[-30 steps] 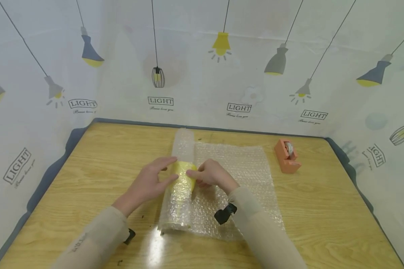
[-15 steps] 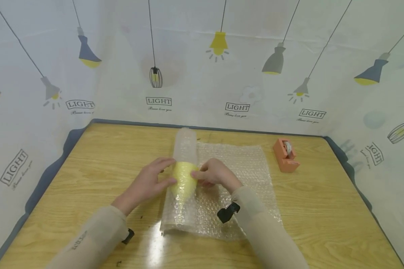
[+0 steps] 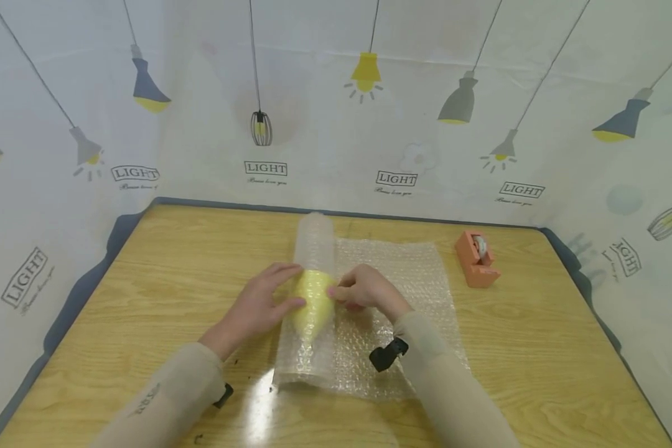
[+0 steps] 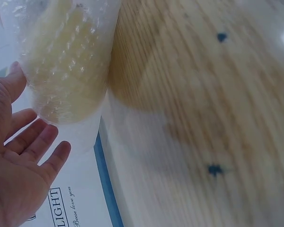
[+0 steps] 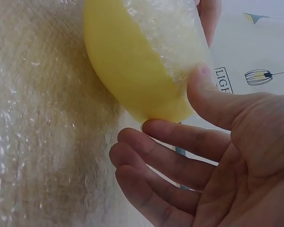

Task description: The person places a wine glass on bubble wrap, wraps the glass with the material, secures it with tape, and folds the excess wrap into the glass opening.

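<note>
A smooth yellow object [image 3: 315,298], wide at its far end and tapering toward me, lies inside a roll of clear bubble wrap [image 3: 316,242]. My left hand [image 3: 254,305] is at the roll's left side; in the left wrist view its thumb touches the wrap and the fingers are loosely extended. From the right, my right hand [image 3: 366,289] holds the yellow object at its wide end. The right wrist view shows the thumb [image 5: 201,80] on the wrap's surface and the index finger at the yellow edge, the other fingers bent below. Part of the yellow surface there is uncovered.
A flat stretch of bubble wrap [image 3: 414,280] extends right of the roll on the wooden table [image 3: 201,242]. An orange tape dispenser [image 3: 478,261] with a white roll stands at the back right. A lamp-printed curtain [image 3: 325,143] surrounds the table's back and sides.
The roll with the yellow object has turned and shifted slightly right, taking up a little of the flat wrap. Both hands have moved right along with it.
</note>
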